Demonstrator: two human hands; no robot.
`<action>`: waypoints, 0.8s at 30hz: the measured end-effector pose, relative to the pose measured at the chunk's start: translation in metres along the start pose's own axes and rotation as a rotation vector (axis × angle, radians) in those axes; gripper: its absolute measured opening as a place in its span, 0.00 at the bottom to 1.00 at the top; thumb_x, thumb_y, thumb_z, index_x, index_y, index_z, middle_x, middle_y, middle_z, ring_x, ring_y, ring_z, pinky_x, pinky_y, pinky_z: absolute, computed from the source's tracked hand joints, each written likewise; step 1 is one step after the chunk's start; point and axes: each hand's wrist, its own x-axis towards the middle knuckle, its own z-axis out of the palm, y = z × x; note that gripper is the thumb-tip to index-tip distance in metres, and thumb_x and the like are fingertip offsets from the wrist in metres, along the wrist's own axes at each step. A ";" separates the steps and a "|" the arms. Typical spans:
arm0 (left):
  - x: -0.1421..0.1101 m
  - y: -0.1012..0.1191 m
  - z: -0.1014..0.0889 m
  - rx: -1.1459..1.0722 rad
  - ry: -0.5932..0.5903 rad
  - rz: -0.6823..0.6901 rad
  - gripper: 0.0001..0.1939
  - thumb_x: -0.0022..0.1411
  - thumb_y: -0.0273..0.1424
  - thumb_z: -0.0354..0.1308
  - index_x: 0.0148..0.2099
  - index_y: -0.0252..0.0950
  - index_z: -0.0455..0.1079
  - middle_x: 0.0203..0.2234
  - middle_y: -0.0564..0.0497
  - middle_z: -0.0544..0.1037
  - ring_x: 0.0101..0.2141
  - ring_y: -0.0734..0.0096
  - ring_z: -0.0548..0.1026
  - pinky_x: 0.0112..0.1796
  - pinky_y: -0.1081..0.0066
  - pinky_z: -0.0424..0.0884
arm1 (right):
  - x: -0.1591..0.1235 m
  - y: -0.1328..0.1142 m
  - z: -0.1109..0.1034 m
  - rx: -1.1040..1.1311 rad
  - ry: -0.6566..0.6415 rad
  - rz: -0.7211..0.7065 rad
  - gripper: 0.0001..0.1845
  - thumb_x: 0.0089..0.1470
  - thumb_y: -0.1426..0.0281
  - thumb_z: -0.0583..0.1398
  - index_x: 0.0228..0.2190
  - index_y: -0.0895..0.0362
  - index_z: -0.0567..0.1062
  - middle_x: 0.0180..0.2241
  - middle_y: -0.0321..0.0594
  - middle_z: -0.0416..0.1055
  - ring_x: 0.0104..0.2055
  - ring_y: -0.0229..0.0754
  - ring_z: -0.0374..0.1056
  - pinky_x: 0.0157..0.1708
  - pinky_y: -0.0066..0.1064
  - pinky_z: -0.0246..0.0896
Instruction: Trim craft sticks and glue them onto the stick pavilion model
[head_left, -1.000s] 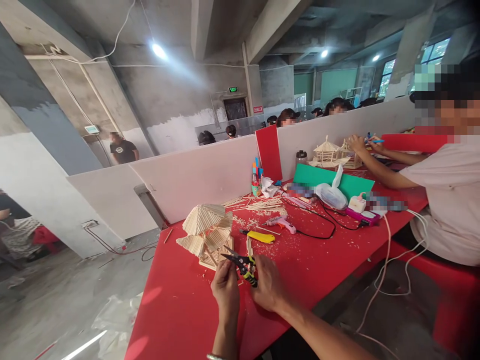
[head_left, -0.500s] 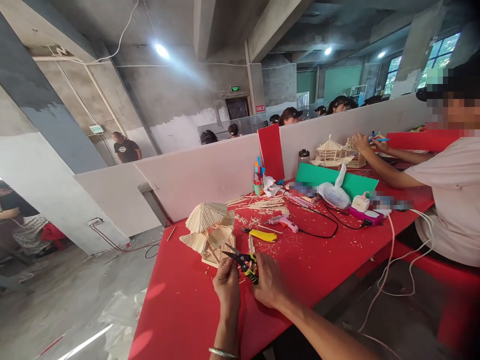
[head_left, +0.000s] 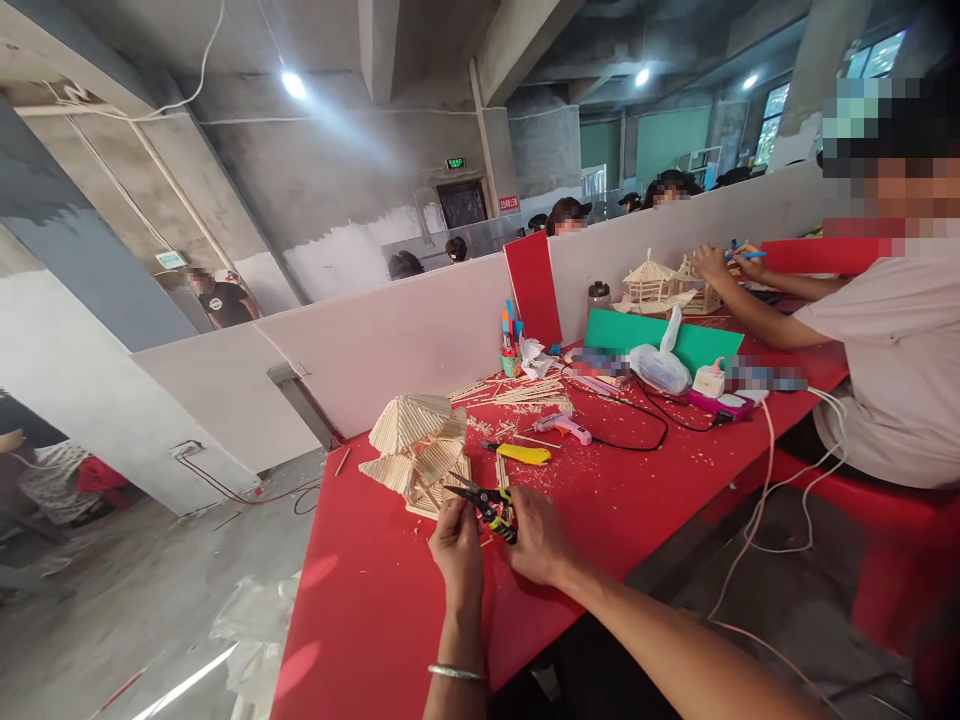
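Clasping black-and-yellow cutting pliers [head_left: 501, 518], the right hand [head_left: 541, 540] is wrapped round the handles; the blades point to 10 o'clock, with a narrow gap between their tips. Just below the blades, the left hand [head_left: 459, 540] has its thumb and fingers drawn together; whether they pinch anything cannot be told. A metal bangle [head_left: 456, 672] circles the left wrist.

Just beyond, at 11 o'clock from the left hand, a model pavilion [head_left: 412, 435] stands on a red table [head_left: 375, 620]. It is built of pale, thin sticks: a ribbed, peaked roof above, a flared lower roof beneath, and a base partly hidden behind the blades. At 12 o'clock from the right hand lies a yellow utility knife [head_left: 525, 455], with loose sticks [head_left: 525, 392] farther off; a pink glue gun [head_left: 566, 428] lies toward 1. Well apart, at 2, sits a co-worker [head_left: 885, 370] in a pale shirt.
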 end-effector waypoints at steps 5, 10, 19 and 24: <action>0.000 -0.001 -0.001 -0.015 0.007 -0.012 0.13 0.49 0.40 0.66 0.26 0.35 0.74 0.19 0.56 0.67 0.19 0.77 0.62 0.20 0.76 0.61 | -0.001 0.003 0.006 0.014 0.016 -0.027 0.26 0.38 0.77 0.58 0.43 0.56 0.66 0.42 0.44 0.70 0.45 0.51 0.64 0.45 0.39 0.57; -0.001 0.000 -0.001 -0.024 0.008 -0.016 0.12 0.48 0.39 0.67 0.26 0.35 0.75 0.19 0.56 0.67 0.19 0.77 0.62 0.20 0.76 0.61 | -0.003 0.007 0.012 0.011 0.051 -0.049 0.28 0.40 0.78 0.58 0.47 0.58 0.66 0.43 0.46 0.70 0.46 0.52 0.64 0.47 0.41 0.58; -0.003 0.001 0.000 -0.029 -0.008 -0.019 0.15 0.48 0.42 0.67 0.26 0.35 0.75 0.20 0.55 0.67 0.20 0.77 0.63 0.21 0.76 0.63 | -0.009 0.013 0.019 0.081 0.099 -0.065 0.40 0.39 0.77 0.59 0.56 0.60 0.61 0.49 0.51 0.68 0.54 0.54 0.62 0.53 0.45 0.59; -0.003 0.001 -0.001 -0.032 -0.015 -0.013 0.14 0.49 0.41 0.67 0.27 0.35 0.75 0.22 0.54 0.69 0.22 0.76 0.63 0.21 0.76 0.63 | -0.012 0.017 0.020 0.077 0.088 -0.100 0.44 0.39 0.75 0.60 0.59 0.61 0.58 0.55 0.52 0.65 0.57 0.55 0.60 0.59 0.48 0.54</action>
